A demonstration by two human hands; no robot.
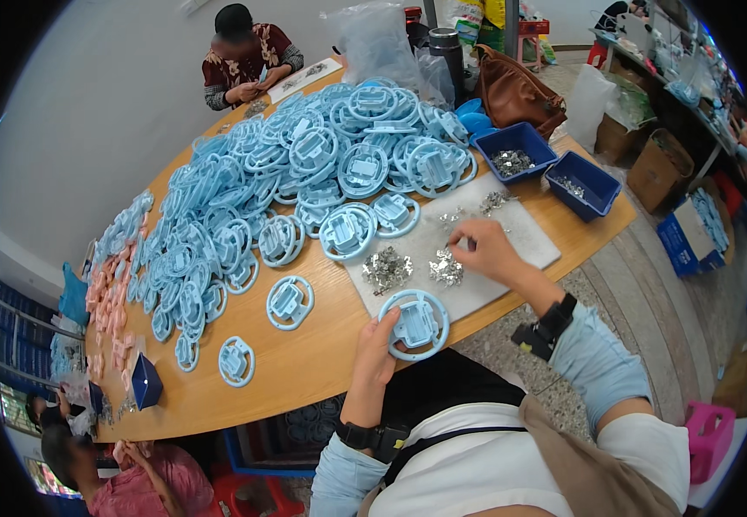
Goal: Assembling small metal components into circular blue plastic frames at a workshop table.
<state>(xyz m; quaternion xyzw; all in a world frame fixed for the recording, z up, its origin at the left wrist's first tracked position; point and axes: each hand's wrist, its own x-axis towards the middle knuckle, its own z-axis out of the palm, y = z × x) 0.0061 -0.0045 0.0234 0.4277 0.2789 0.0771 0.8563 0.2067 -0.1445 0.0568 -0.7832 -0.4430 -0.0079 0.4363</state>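
Observation:
A round light-blue plastic part point(417, 325), shaped like a toy steering wheel with a boxy recess in its middle, is gripped at its left rim by my left hand point(377, 349). My right hand point(485, 251) hovers over a small pile of shiny metal pieces point(446, 268), thumb and fingertips pinched together. Whatever sits between those fingertips is too small to make out. Left of that pile lies a bigger heap of metal pieces point(387, 270), on the same pale grey board point(524, 250). Another little metal pile point(495, 202) is near the board's far edge.
A large mound of blue wheel parts point(304, 146) covers the table point(347, 332). Two dark-blue bins point(584, 207) with metal pieces stand at the right, beside a brown bag point(520, 90). Pink parts point(115, 297) lie at the far left. Co-workers sit at the far side and lower left.

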